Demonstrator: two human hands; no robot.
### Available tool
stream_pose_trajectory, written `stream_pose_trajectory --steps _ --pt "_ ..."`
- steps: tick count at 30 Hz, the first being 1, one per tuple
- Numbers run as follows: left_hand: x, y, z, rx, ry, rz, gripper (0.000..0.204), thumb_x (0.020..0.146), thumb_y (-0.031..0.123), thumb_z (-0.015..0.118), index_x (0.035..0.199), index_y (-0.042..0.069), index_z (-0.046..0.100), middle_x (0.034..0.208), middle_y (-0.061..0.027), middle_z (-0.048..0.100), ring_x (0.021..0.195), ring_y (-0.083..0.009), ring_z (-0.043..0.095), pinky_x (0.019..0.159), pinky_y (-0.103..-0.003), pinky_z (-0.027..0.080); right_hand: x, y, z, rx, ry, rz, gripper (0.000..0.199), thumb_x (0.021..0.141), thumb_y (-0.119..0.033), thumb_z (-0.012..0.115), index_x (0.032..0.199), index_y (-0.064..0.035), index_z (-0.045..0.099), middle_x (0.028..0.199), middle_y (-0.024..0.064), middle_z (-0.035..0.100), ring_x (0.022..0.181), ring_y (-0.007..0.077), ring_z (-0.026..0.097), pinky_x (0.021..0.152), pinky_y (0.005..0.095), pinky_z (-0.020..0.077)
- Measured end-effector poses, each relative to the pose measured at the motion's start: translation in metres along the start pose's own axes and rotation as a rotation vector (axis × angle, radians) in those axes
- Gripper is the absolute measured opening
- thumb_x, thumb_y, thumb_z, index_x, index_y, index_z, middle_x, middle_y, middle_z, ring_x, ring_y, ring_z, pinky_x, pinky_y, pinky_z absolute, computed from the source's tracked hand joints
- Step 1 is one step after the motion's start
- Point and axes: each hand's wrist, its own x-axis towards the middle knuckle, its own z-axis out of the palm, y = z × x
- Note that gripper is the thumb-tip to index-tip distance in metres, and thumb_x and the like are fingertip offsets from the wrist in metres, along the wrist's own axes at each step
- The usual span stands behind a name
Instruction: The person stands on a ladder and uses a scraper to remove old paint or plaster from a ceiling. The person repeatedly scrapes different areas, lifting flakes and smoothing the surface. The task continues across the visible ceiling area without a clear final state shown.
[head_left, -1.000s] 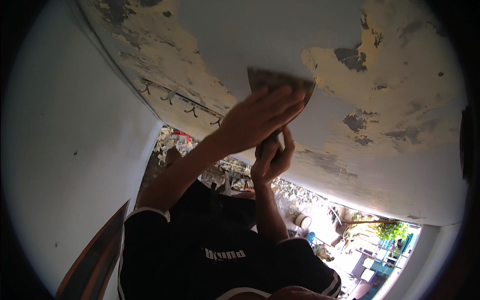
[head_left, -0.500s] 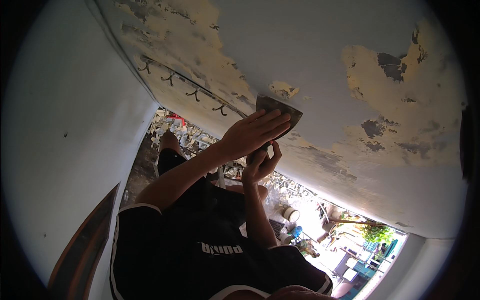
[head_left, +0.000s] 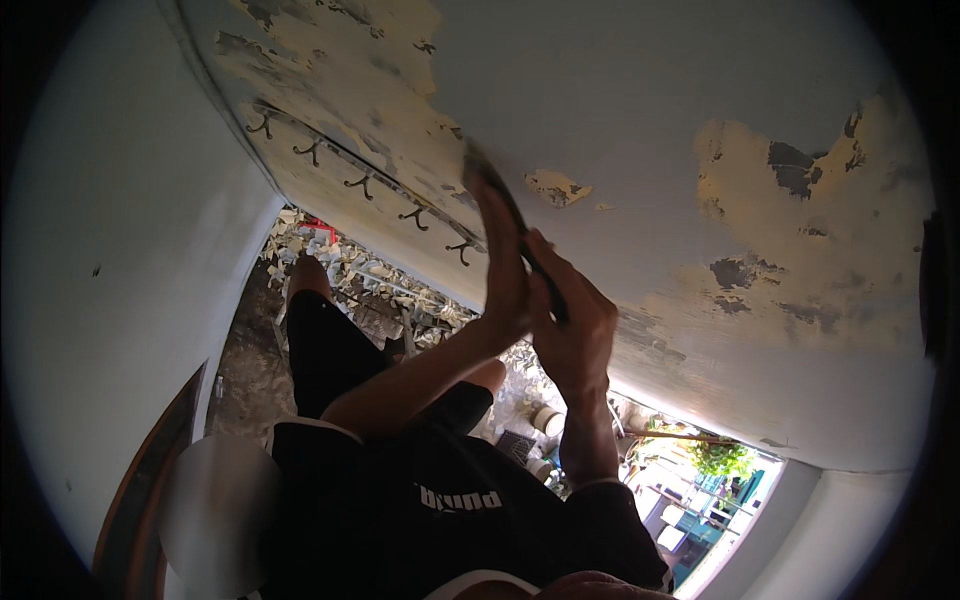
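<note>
The head view shows a dark scraper (head_left: pixel 515 212) held in both hands against or close to a wall (head_left: pixel 600 100) of pale grey paint; its front end is blurred, and whether it touches cannot be told. The scraper is seen nearly edge-on, its long axis slanting from the blade at upper left down to the handle at lower right, so the blade points toward the corner where this wall meets the plain left wall (head_left: pixel 130 220). It sits inward of the wall's lower edge, beside the right end of a hook rail (head_left: pixel 375 175). The left hand (head_left: pixel 508 265) is mostly flat, fingers together and nearly straight, laid along the scraper's left side with the tips near the blade. The right hand (head_left: pixel 575 325) is partly closed at the handle from the other side, its fingers reaching up along the tool; how tightly they curl is hidden. Just right of the blade lies a small yellowish bare patch (head_left: pixel 560 188), and a larger peeled patch (head_left: pixel 740 185) shows toward the wall's right edge. Below the wall's lower edge, paint flakes (head_left: pixel 375 275) litter the floor (head_left: pixel 250 365), with a whitish bucket (head_left: pixel 547 420) farther right.
</note>
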Motion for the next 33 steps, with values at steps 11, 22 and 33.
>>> stream_pose_trajectory --steps 11,22,33 --pt "-0.013 -0.005 -0.038 0.299 -0.746 0.321 0.071 0.087 0.013 0.067 0.153 0.008 0.040 0.161 -0.0114 0.034 0.150 -0.0302 0.030 0.120 -0.050 0.030 -0.108 0.052 0.106 0.638 0.539 0.445 0.040 0.106 -0.030 0.047 0.131 0.0021 0.049 0.099 0.0132 0.064 0.084 0.0200 0.063 0.072 0.0304 0.0492" --pt "0.008 0.028 -0.072 0.226 -0.205 -0.148 0.024 0.099 0.011 0.058 0.119 -0.002 0.061 0.108 -0.0141 0.069 0.099 -0.0221 0.068 0.087 -0.036 0.053 -0.038 0.020 0.154 0.889 0.543 0.460 0.039 0.108 -0.033 0.042 0.109 0.0031 0.058 0.085 0.0113 0.065 0.075 0.0232 0.058 0.069 0.0379 0.0461" --pt "0.066 0.063 -0.039 0.052 -0.267 -0.513 0.047 0.104 0.037 0.053 0.087 -0.004 0.065 0.066 -0.0096 0.067 0.055 -0.0147 0.065 0.048 -0.030 0.047 -0.002 -0.017 0.146 0.940 0.669 0.333 0.026 0.107 -0.017 0.044 0.117 0.0035 0.056 0.089 0.0228 0.068 0.081 0.0306 0.069 0.071 0.0385 0.0501"
